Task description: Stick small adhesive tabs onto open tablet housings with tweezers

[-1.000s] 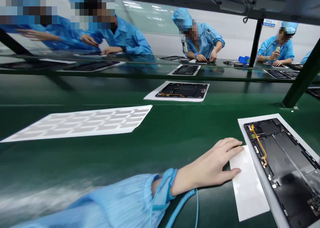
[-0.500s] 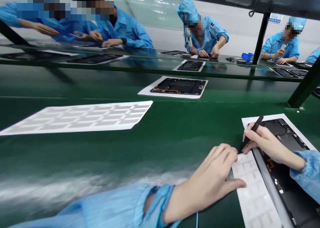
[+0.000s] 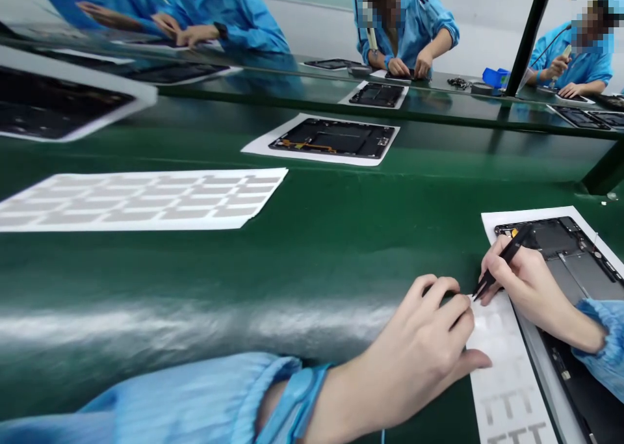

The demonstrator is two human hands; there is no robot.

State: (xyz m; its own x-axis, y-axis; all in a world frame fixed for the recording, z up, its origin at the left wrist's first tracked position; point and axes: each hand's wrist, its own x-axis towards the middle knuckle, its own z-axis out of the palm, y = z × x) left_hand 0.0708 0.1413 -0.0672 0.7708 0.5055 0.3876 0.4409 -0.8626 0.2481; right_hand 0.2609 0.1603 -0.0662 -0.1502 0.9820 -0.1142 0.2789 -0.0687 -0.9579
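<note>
My right hand (image 3: 521,272) is closed around black tweezers (image 3: 502,262), held like a pen. Their tips touch the top end of a narrow white sticker sheet (image 3: 502,346) bearing grey T-shaped pieces. My left hand (image 3: 414,346) grips the left edge of this sheet, its fingers bent near the tweezer tips and its thumb laid on the sheet. Whether a sticker is pinched there I cannot make out. Partly beneath my right hand and forearm is a black tablet housing (image 3: 560,236) on white paper. The sticker sheet overlaps its left side.
A larger sheet of grey stickers (image 3: 146,200) lies left on the green bench (image 3: 341,236). Beyond it are tablet housings on paper, one in the middle (image 3: 336,138) and one at far left (image 3: 58,106). A green post (image 3: 604,168) stands right. Co-workers sit opposite.
The view has shifted, and a housing on paper has appeared at far left. My left fingers are more bent and raised. The tweezers' prongs now show at the sheet's top end.
</note>
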